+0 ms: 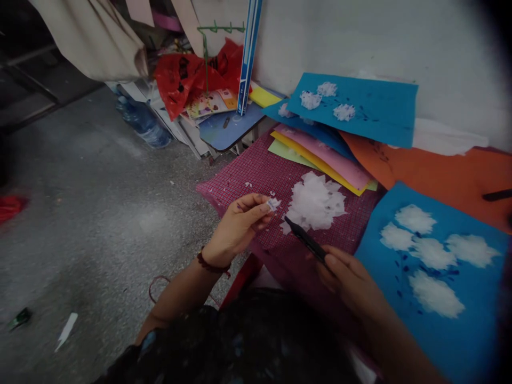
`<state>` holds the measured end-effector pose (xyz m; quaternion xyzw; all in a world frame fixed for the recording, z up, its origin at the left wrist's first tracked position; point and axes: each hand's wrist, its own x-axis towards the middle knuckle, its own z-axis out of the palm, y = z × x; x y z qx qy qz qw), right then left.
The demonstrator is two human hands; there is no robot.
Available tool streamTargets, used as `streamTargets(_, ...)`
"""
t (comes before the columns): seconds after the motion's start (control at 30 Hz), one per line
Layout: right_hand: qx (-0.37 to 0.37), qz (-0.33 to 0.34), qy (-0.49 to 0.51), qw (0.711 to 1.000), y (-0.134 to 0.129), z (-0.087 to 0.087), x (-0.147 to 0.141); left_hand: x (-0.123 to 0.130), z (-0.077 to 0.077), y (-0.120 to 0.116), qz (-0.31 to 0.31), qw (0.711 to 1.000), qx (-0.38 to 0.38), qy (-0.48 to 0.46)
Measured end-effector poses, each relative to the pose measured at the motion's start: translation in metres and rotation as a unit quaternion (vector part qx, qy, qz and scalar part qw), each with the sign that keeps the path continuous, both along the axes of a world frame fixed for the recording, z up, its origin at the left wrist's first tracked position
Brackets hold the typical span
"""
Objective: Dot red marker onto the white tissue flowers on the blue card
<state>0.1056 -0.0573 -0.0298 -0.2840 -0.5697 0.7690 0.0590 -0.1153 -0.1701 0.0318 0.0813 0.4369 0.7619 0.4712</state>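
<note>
My left hand (pixel 244 221) pinches a small crumpled piece of white paper (pixel 273 204) between thumb and fingers, above the checked red cloth. A black pen-like tool (pixel 306 239) is held in my right hand (pixel 346 274), its tip pointing up and left toward that piece, apart from it. Just beyond the tip lies a pile of white paper pieces (pixel 316 200) on the cloth (pixel 240 176). To the right, a blue sheet (pixel 380 234) bears several white paper flowers (pixel 434 252) and dark blue marks.
Behind the pile are stacked coloured sheets (pixel 320 154) and another blue sheet (pixel 384 117) with white flowers. An orange sheet (pixel 440 170) lies at right. A small blue table (pixel 228 130) holds books and a red bag (pixel 180 80). Water bottles (pixel 144 122) stand on the floor.
</note>
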Motion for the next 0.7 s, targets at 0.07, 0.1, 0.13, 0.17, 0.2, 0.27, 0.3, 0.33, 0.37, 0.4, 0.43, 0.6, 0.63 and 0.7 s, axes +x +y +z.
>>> streamTargets(0.07, 0.039, -0.004, 0.007, 0.999, 0.001, 0.002, 0.002, -0.002, 0.0, -0.002, 0.018, 1.0, -0.011, 0.004)
streamTargets(0.1, 0.068, -0.014, 0.011, 0.997, 0.0, 0.006, 0.001, -0.001, -0.001, -0.002, 0.018, 1.0, -0.018, 0.001)
streamTargets(0.13, 0.103, -0.022, 0.013, 0.994, -0.001, 0.011, 0.0, 0.0, -0.002, -0.003, 0.017, 1.0, -0.025, -0.003)
streamTargets(0.17, 0.138, -0.026, 0.01, 0.99, -0.002, 0.016, -0.002, 0.002, -0.004, -0.003, 0.014, 0.999, -0.03, -0.009)
streamTargets(0.2, 0.171, -0.026, 0.004, 0.985, -0.004, 0.022, -0.004, 0.005, -0.006, -0.003, 0.012, 0.999, -0.034, -0.015)
streamTargets(0.27, 0.235, -0.021, -0.013, 0.972, -0.007, 0.032, -0.009, 0.01, -0.009, -0.003, 0.007, 0.999, -0.041, -0.03)
streamTargets(0.3, 0.268, -0.016, -0.021, 0.963, -0.008, 0.036, -0.012, 0.012, -0.01, -0.003, 0.003, 0.998, -0.042, -0.035)
streamTargets(0.33, 0.301, -0.008, -0.023, 0.953, -0.009, 0.038, -0.014, 0.014, -0.011, -0.003, -0.001, 0.998, -0.042, -0.04)
streamTargets(0.37, 0.335, -0.001, -0.021, 0.942, -0.01, 0.039, -0.015, 0.016, -0.011, -0.002, -0.005, 0.998, -0.039, -0.046)
streamTargets(0.4, 0.37, 0.01, -0.018, 0.929, -0.01, 0.039, -0.016, 0.018, -0.011, -0.002, -0.008, 0.998, -0.035, -0.052)
streamTargets(0.43, 0.403, 0.022, -0.014, 0.915, -0.01, 0.038, -0.017, 0.02, -0.01, -0.002, -0.01, 0.998, -0.03, -0.059)
streamTargets(0.6, 0.528, 0.047, -0.01, 0.848, -0.008, 0.035, -0.016, 0.027, -0.007, -0.002, -0.024, 0.995, -0.018, -0.091)
streamTargets(0.63, 0.547, 0.048, -0.008, 0.836, -0.008, 0.035, -0.016, 0.028, -0.007, -0.002, -0.025, 0.995, -0.018, -0.095)
streamTargets(0.7, 0.576, 0.052, -0.002, 0.816, -0.008, 0.035, -0.015, 0.029, -0.005, -0.002, -0.023, 0.995, -0.024, -0.099)
